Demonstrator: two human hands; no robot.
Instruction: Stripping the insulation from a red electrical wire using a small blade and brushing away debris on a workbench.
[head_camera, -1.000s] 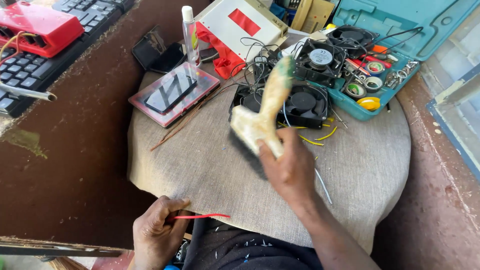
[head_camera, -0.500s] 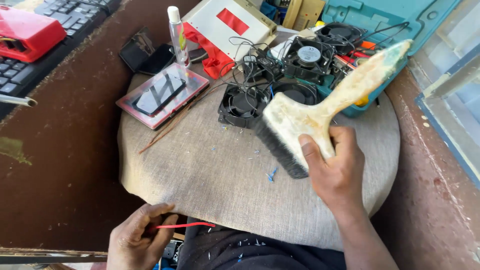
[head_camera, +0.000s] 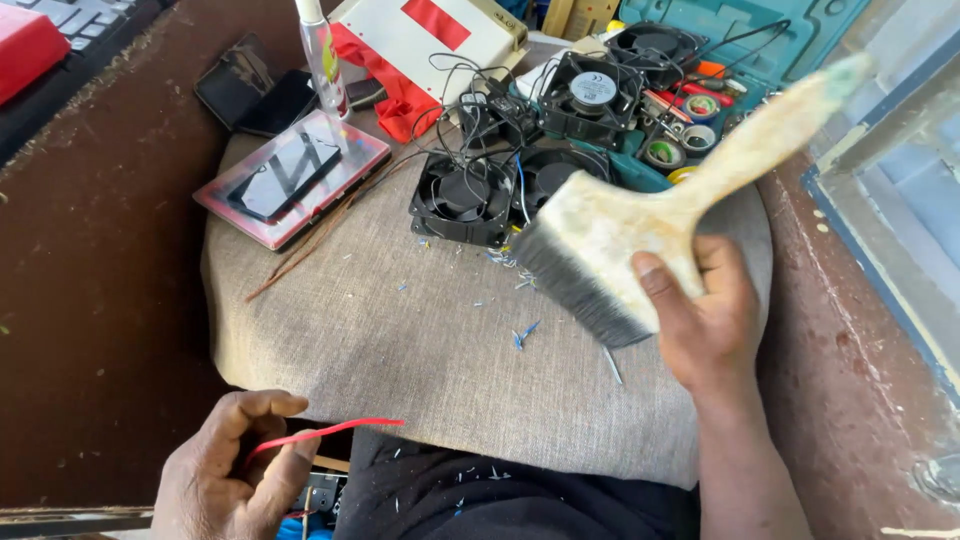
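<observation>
My right hand (head_camera: 705, 320) grips a wide, worn paintbrush (head_camera: 640, 225) by its pale body, dark bristles pointing down-left over the grey cloth-covered stool top (head_camera: 400, 340). Small blue and white wire scraps (head_camera: 522, 333) lie on the cloth just left of the bristles. My left hand (head_camera: 235, 470) is low at the stool's near edge, fingers curled around a thin red wire (head_camera: 330, 432) that sticks out to the right. Black square cooling fans (head_camera: 465, 195) sit on the far side of the cloth.
A red-framed tablet (head_camera: 285, 180) lies at the cloth's left back. Behind are a white and red box (head_camera: 430, 35), a clear tube (head_camera: 322, 55), dark phones (head_camera: 255, 95) and a teal tool case (head_camera: 720, 60) with tape rolls. A glass frame (head_camera: 900, 180) stands right.
The brush swung from upright above the fans down toward the cloth, bristles now low and angled left. The view has moved closer. My left hand keeps the red wire.
</observation>
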